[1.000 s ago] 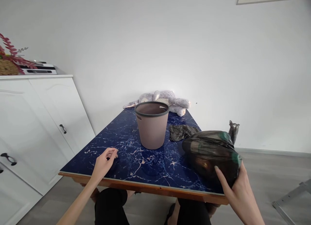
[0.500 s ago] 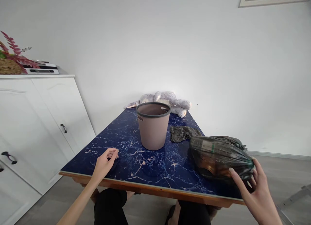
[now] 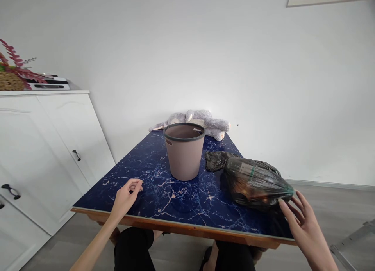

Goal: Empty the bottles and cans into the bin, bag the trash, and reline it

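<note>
My left hand [image 3: 127, 195] rests on the front left of the blue marbled table, its fingers curled in and nothing seen in them. Over the right table edge, my right hand [image 3: 304, 220] has its fingers spread, the thumb touching the tied end of a full black garbage bag [image 3: 258, 183]. Through the thin plastic, brownish contents and a pale label with green show. A mauve trash can [image 3: 186, 157] with a dark rim stands upright between my hands. Beside it lies a crumpled black plastic bag [image 3: 216, 160], touching or partly under the full one.
A grey plush toy [image 3: 202, 120] lies at the table's [image 3: 140, 161] far end against the wall. White cabinets [image 3: 55, 138] stand on the left, with a basket [image 3: 11, 81] of red foliage and a flat white device [image 3: 49, 83] on top. A metal frame [image 3: 351, 239] is at lower right.
The full garbage bag has shifted left and away from me, against the crumpled bag. My right hand's fingers have spread from its end. My left hand stays put.
</note>
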Demonstrator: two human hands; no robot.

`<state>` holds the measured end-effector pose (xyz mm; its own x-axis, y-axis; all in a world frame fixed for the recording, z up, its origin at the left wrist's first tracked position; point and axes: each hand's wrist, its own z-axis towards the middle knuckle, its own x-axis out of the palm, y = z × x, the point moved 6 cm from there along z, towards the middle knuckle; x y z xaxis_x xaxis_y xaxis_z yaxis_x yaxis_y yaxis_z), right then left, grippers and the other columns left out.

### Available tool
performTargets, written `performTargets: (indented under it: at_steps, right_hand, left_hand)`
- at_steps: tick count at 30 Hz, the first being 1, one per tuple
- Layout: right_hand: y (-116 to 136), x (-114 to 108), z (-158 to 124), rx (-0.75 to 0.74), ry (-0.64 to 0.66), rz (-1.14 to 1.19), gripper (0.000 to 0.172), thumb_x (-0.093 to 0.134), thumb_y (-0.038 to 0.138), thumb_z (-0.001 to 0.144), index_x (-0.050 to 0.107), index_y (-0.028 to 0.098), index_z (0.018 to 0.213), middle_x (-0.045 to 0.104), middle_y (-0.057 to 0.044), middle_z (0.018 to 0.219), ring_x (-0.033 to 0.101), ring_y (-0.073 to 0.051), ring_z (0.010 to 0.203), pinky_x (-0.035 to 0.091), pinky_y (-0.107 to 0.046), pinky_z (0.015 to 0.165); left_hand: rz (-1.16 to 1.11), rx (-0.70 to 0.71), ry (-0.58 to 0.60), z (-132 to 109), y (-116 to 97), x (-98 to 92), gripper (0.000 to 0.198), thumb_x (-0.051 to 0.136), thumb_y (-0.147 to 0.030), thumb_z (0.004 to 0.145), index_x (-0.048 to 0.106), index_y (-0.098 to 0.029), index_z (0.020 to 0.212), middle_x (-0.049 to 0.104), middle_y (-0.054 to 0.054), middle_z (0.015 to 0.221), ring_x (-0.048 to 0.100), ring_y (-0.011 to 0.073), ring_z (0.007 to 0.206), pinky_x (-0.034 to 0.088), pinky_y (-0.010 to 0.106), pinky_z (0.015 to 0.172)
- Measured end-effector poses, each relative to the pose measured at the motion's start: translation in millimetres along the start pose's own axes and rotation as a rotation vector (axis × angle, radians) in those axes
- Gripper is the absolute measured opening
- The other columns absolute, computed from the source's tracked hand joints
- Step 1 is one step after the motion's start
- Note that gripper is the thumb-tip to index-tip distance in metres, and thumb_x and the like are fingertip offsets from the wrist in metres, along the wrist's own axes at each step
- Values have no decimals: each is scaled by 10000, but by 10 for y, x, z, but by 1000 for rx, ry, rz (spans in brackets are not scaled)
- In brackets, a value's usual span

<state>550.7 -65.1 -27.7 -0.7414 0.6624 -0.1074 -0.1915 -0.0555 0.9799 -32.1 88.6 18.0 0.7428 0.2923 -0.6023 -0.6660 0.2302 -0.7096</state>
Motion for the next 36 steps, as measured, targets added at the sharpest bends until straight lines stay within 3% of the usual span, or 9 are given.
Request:
performTargets:
  at_steps: [5, 9, 11, 12, 15, 19, 23, 29, 36]
  right_hand:
    - [154, -95, -54, -71, -95, -100, 1027, 690, 737, 853, 308, 233, 1662, 480, -170, 1601, 509, -440, 1434, 437, -646, 1178]
    - [713, -19, -406, -474, -283, -420, 701, 643, 618, 938, 560, 180, 1478, 550, -200, 1496, 445, -464, 1458, 363, -696, 1200]
    - [929, 299, -614, -692, -121, -426, 414, 599, 473, 1005, 639, 227, 1337, 614, -161, 1387, 552, -391, 1368, 438, -618, 1168]
    - [970, 544, -696, -763, 56, -427, 302, 562, 404, 1035, 657, 259, 1282, 628, -136, 1365, 593, -350, 1323, 483, -570, 1136]
    - [853, 1326, -794, -817, 431, -545, 324, 481, 346, 1072, 645, 272, 1341, 589, -123, 1468, 556, -326, 1379, 518, -507, 1114]
    - [559, 2203, -491, -737, 503, -724, 447, 399, 269, 1075, 585, 140, 1461, 500, -183, 1593, 387, -360, 1540, 398, -530, 1229]
    - [415, 2676, -39, -545, 459, -907, 482, 425, 257, 1072, 577, 3, 1452, 266, -269, 1715, 215, -440, 1601, 298, -575, 1250]
    - [470, 2680, 39, -546, 463, -909, 453, 356, 169, 1069, 626, 24, 1401, 578, -270, 1485, 516, -364, 1429, 366, -507, 1212]
    - [532, 2147, -846, -702, 601, -747, 393, 385, 202, 1064, 717, 173, 1273, 697, -143, 1294, 687, -290, 1184, 541, -426, 1073]
  left_hand:
    - [14, 12, -11, 2, 9, -3, 488, 566, -704, 931, 713, -246, 1017, 804, 79, 898, 771, 270, 875, 568, 352, 826]
    - [16, 20, -7, 0, 3, 7, 493, 556, -703, 931, 714, -243, 1013, 800, 77, 882, 765, 260, 849, 570, 348, 828]
    - [20, 23, -6, -3, -10, 8, 495, 551, -703, 929, 712, -241, 1002, 798, 76, 871, 762, 258, 837, 569, 349, 829]
    - [24, 23, -7, -5, -18, 6, 495, 549, -702, 928, 712, -241, 1001, 797, 75, 869, 762, 259, 837, 569, 348, 825]
    - [38, 26, -6, -9, -39, -5, 493, 546, -700, 931, 714, -244, 1014, 798, 76, 880, 761, 261, 844, 574, 345, 814]
    - [44, 46, -2, -3, -38, -11, 484, 543, -690, 938, 708, -242, 1017, 798, 78, 873, 761, 261, 842, 580, 351, 830]
    - [47, 77, -7, -2, -30, -4, 466, 540, -682, 940, 697, -248, 997, 788, 62, 851, 753, 247, 824, 580, 343, 831]
    - [49, 57, -6, -9, -44, -6, 418, 541, -635, 950, 700, -252, 1008, 783, 55, 858, 748, 242, 829, 569, 330, 826]
    - [58, 107, 141, -256, -337, 162, 384, 522, -607, 977, 715, -277, 957, 784, 48, 878, 736, 258, 856, 550, 338, 823]
